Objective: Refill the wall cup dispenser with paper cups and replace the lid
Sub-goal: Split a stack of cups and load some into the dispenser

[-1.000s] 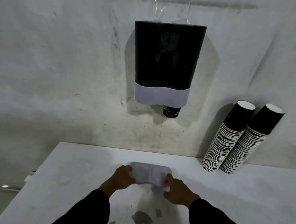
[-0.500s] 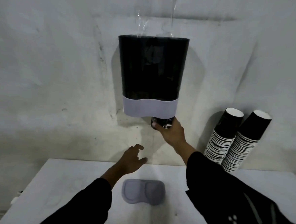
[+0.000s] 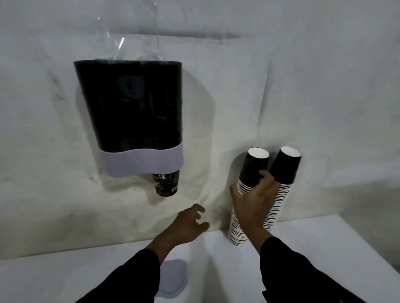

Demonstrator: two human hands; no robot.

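Note:
A dark cup dispenser (image 3: 131, 106) with a pale lower band hangs on the wall, top uncovered, one black cup (image 3: 167, 184) poking out below. Its pale lid (image 3: 173, 279) lies flat on the white table (image 3: 305, 248), partly hidden by my left sleeve. Two tall stacks of black paper cups lean against the wall at right. My right hand (image 3: 253, 202) wraps around the left stack (image 3: 252, 169), fingers curled on it. The right stack (image 3: 285, 171) stands just behind my fingers. My left hand (image 3: 189, 224) hovers above the table between dispenser and stacks, fingers apart, holding nothing.
A crumpled clear plastic sleeve (image 3: 136, 35) sticks up from the dispenser's top against the wall. The table's right edge (image 3: 376, 258) falls away near the cup stacks. The grey wall is stained and bare.
My right hand left the cup under the dispenser and swung right onto the left cup stack. My left hand drifted right. Earlier both hands set the lid on the table.

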